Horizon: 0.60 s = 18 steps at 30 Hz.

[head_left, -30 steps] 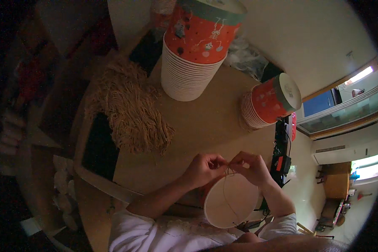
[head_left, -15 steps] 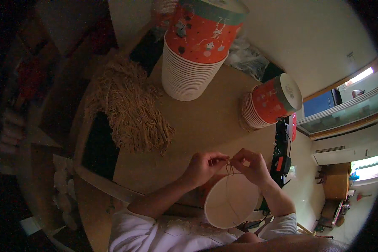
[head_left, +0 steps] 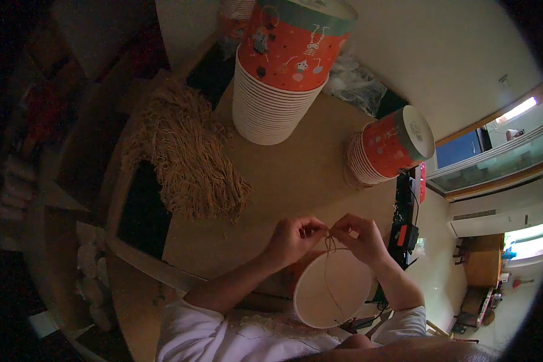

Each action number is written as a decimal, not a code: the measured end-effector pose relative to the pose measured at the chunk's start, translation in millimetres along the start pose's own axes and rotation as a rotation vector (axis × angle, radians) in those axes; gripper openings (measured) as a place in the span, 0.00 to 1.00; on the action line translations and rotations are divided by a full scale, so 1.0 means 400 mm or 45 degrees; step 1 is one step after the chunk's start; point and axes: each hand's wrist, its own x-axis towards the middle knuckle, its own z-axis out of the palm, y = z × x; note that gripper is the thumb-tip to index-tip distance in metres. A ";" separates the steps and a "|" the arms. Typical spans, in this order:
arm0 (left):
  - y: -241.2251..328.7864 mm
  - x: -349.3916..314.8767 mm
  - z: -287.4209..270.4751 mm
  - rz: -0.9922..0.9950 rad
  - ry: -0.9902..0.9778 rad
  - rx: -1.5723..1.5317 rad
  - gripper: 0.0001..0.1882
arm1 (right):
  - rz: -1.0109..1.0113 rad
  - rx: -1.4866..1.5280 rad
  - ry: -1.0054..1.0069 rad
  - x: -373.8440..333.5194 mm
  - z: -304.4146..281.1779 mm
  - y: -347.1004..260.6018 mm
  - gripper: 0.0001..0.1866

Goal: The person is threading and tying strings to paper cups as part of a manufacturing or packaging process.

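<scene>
A paper bucket (head_left: 329, 292), white inside and orange outside, rests at my lap with its mouth turned up toward me. A thin brown string (head_left: 327, 274) hangs across that mouth, its upper end looped at the far rim. My left hand (head_left: 295, 240) pinches the string between thumb and finger above the rim. Close beside it, my right hand (head_left: 363, 238) pinches the same string, the fingertips of both hands nearly touching. Whether the string is knotted there is too small to tell.
Brown strings (head_left: 187, 154) lie in a heap at the table's left. A tall stack of orange-and-white buckets (head_left: 283, 72) stands behind, a shorter stack (head_left: 386, 148) to the right. Clear plastic wrap (head_left: 356, 84) lies at the back. A black device (head_left: 407, 236) sits at the right edge.
Both hands stay almost in place, still pinching the string, with only slight finger movement. The bucket has not visibly moved.
</scene>
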 end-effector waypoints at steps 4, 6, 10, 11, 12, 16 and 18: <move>-0.022 0.000 -0.003 -0.060 -0.018 -0.087 0.06 | 0.084 0.113 -0.009 -0.001 0.002 0.001 0.05; -0.019 0.002 -0.006 -0.108 -0.026 -0.072 0.06 | 0.121 0.143 0.000 -0.003 0.000 0.002 0.05; -0.012 -0.002 -0.014 -0.170 -0.017 -0.041 0.05 | 0.220 0.085 -0.113 -0.003 -0.002 -0.014 0.06; -0.011 -0.002 -0.014 -0.170 -0.019 -0.042 0.05 | 0.218 0.075 -0.147 -0.002 -0.002 -0.018 0.06; -0.009 -0.002 -0.015 -0.172 -0.022 -0.064 0.05 | 0.219 0.075 -0.146 -0.003 -0.003 -0.020 0.06; 0.004 -0.002 -0.019 -0.182 -0.041 -0.041 0.06 | 0.177 0.028 -0.150 0.003 -0.005 -0.033 0.06; 0.009 -0.003 -0.020 -0.175 -0.034 -0.032 0.06 | 0.183 0.040 -0.143 0.006 -0.004 -0.030 0.05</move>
